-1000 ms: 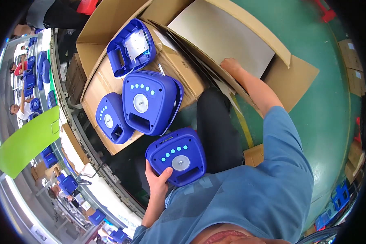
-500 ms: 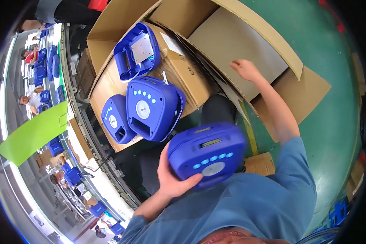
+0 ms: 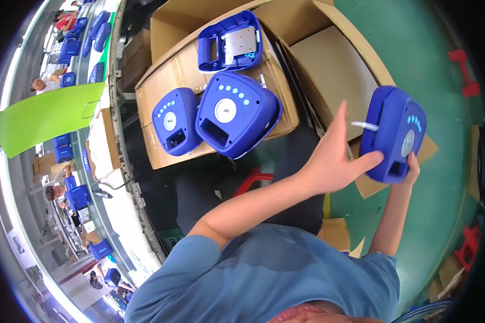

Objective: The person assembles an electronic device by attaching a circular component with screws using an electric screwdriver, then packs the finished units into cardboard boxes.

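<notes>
Off to the right, over the open carton, a blue plastic device housing [image 3: 396,134] is held up on edge, with a row of light-blue round buttons and a pale disc on its face. A white cable end sticks out of its left side. My right hand [image 3: 413,171] grips the housing's lower end, its fingers partly hidden behind it. At its left, my left hand [image 3: 331,159] is open with fingers stretched out, the thumb tip at the housing's edge. Two similar housings, a smaller one [image 3: 173,119] and a larger one [image 3: 229,116], lie on a closed carton [image 3: 145,121].
Beyond them lies an opened housing half [image 3: 213,46] with a metal plate [image 3: 241,42] inside. An open carton [image 3: 334,64] stands at the right of the closed one. Along the left runs a conveyor line [image 3: 116,215] with blue units, co-workers and a green sheet [image 3: 46,118].
The housing has moved from in front of my chest to the far right and turned on edge. My right hand has taken hold of it; my left hand has opened from its grip.
</notes>
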A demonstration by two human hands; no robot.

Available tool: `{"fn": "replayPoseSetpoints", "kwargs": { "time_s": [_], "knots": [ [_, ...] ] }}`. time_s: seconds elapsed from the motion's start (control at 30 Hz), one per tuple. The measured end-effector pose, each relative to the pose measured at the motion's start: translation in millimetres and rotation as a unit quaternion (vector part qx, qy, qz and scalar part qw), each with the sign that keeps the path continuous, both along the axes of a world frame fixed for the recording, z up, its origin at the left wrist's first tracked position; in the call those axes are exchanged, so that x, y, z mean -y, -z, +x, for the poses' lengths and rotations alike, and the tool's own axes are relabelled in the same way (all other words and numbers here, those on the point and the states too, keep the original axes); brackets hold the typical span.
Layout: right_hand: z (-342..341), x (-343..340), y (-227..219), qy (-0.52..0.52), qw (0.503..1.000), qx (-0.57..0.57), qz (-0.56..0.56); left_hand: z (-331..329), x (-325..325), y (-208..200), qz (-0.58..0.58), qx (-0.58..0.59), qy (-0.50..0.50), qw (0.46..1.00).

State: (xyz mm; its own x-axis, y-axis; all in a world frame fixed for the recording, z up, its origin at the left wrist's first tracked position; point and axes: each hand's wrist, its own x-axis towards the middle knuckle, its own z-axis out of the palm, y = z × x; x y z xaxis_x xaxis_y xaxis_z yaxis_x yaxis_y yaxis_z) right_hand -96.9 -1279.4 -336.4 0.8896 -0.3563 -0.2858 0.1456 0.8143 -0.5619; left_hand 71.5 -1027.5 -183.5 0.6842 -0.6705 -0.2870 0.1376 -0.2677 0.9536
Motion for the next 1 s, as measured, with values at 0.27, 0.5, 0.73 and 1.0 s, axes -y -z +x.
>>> {"fn": "replayPoseSetpoints", "kwargs": {
  "time_s": [0.27, 0.5, 0.73, 1.0],
  "knots": [
    [107, 1, 23, -0.059, 0.955, -0.253, 0.141, -72, -178, 39, 0.116, -0.001, -0.030, 0.993],
    [272, 17, 213, 0.021, 0.957, -0.269, 0.107, -66, -271, 75, 0.341, -0.017, -0.122, 0.932],
    [434, 61, 326, 0.114, 0.973, -0.190, 0.062, -90, -329, 74, 0.411, -0.099, -0.147, 0.894],
    [456, 96, 428, 0.005, 0.999, -0.040, -0.010, -85, -328, 78, 0.427, -0.054, -0.137, 0.892]
  ]
}}
